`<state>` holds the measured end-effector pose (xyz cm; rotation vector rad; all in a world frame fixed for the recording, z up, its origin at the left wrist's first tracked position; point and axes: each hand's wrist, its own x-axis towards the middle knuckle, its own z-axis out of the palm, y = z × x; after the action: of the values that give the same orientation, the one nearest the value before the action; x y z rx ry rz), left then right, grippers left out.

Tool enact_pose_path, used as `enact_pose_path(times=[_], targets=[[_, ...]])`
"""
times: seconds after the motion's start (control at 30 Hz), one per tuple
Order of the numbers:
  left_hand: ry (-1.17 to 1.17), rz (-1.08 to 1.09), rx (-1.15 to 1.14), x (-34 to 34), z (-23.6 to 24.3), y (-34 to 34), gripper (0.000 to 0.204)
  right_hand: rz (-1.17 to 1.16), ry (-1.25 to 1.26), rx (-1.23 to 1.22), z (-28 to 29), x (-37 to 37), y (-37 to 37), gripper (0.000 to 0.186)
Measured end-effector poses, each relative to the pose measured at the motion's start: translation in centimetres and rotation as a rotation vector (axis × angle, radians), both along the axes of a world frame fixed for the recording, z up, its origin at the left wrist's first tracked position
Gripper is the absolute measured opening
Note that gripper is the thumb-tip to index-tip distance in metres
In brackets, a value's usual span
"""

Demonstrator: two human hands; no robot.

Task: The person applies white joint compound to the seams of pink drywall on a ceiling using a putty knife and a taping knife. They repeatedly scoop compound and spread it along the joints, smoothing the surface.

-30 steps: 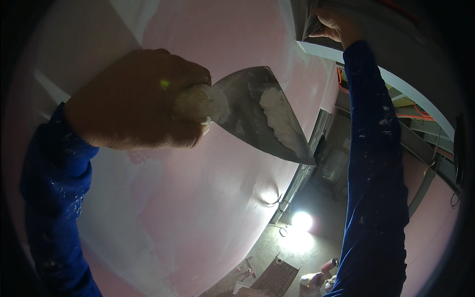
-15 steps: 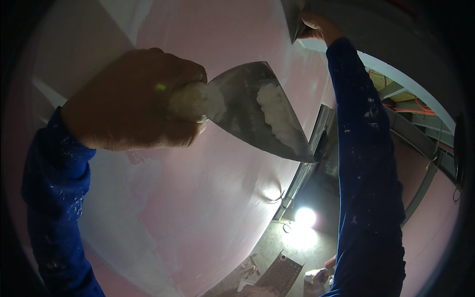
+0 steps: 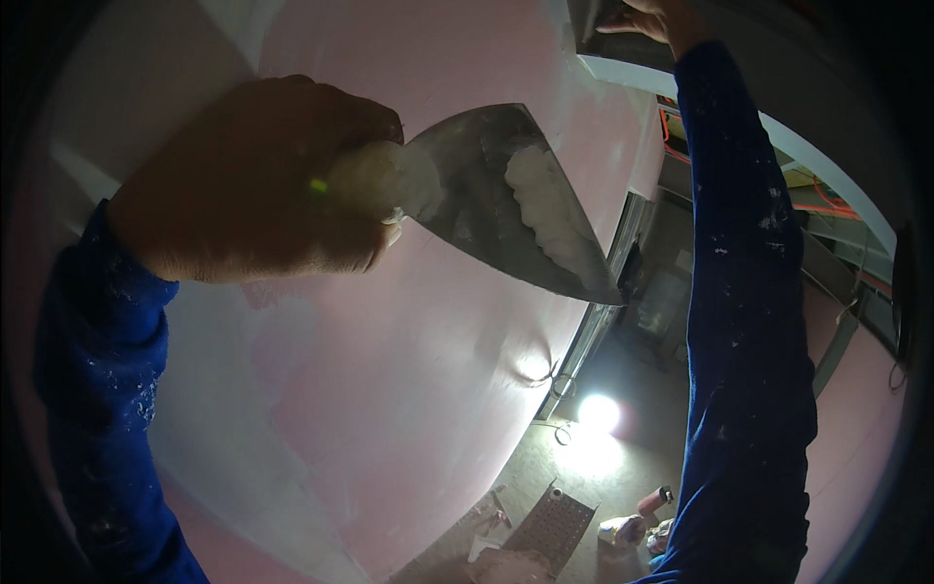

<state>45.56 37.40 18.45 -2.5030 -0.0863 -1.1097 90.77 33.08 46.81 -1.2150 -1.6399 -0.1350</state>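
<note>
My left hand grips the pale, compound-coated handle of a wide putty knife, its metal blade carrying a thick strip of white compound along the far part. Behind it is a pink board surface with pale white patches. My right hand is raised at the top edge, fingers bent at a dark corner above a white curved edge; what they hold there is hidden or too dim to make out. Both forearms wear blue sleeves spattered with white.
A bright lamp shines from the floor below, near cables and a metal-framed opening. A perforated metal plank, bags and a red cylinder lie low down. Right, metal framing with orange conduit borders another pink board.
My left hand and the knife have moved slightly upward in view. My right hand dipped leftward half a second ago and is now higher and farther right, partly cut off by the frame's top.
</note>
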Motion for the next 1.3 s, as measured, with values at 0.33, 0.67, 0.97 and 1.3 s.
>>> enact_pose_path(times=[0.33, 0.67, 0.97, 1.3], targets=[[-0.026, -0.069, 0.045, 0.1, -0.1, 0.2, 0.024, -0.181, 0.090, 0.010, -5.9, -1.1, 2.2, 0.042], [-0.070, -0.025, 0.037, 0.1, -0.4, 0.8, 0.024, -0.226, 0.064, 0.072, -8.2, -3.5, 3.6, 0.042], [-0.060, 0.043, 0.082, 0.2, -0.3, -0.2, 0.021, -0.045, -0.020, 0.090, -2.8, -0.5, 1.0, 0.034], [-0.021, 0.005, -0.015, 0.0, 0.0, -0.4, 0.018, -0.143, -0.029, 0.189, 1.8, 3.4, 1.9, 0.029]])
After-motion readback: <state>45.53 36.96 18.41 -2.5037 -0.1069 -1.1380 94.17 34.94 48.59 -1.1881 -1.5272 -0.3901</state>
